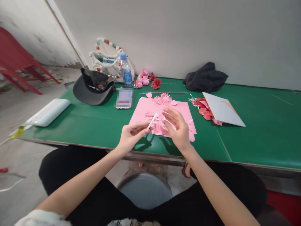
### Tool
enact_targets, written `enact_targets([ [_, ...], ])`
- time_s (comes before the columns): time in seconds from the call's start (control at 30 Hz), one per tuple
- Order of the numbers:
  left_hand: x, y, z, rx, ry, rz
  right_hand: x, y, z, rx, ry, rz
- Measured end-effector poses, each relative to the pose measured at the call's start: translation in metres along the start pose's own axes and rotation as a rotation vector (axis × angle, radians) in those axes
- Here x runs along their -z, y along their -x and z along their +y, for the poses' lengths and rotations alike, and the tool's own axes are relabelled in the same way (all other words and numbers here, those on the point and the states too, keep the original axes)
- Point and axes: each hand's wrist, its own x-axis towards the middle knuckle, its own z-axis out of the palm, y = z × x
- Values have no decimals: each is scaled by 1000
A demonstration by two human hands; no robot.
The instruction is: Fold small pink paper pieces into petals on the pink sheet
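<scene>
My left hand [133, 134] pinches a thin white stick-like piece [153, 120] between thumb and fingers, its free end tilted up and to the right. Whether it is rolled paper, tape or plastic, I cannot tell. To its right, my right hand [178, 129] is raised with fingers apart and nothing visible in them. Both hands hover over pink paper sheets [138, 110] lying flat on the green table. Cut pink paper pieces [164, 99] are scattered over the sheets, partly hidden behind my right hand.
Along the back stand a water bottle [127, 72], a beaded white bag [95, 58], pink folded paper [142, 78] and a red paper rose [156, 83]. A phone [124, 99] and grey cap [90, 91] lie left. Right are red paper pieces [205, 110], a white card [223, 110] and black cloth [205, 78].
</scene>
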Motion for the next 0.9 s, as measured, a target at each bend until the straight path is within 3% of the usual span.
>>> enact_targets([
  [0.23,0,-3,-21,0,-51,-9,-7,20,-6,230,231,-75],
  [0.43,3,-5,-29,-53,-103,-12,-10,24,-5,260,315,-109],
  [0.67,1,-2,-31,-58,-143,-34,-11,22,-8,207,249,-9],
  [0.9,1,-1,-34,-98,-165,-30,-12,25,-1,307,348,-27],
])
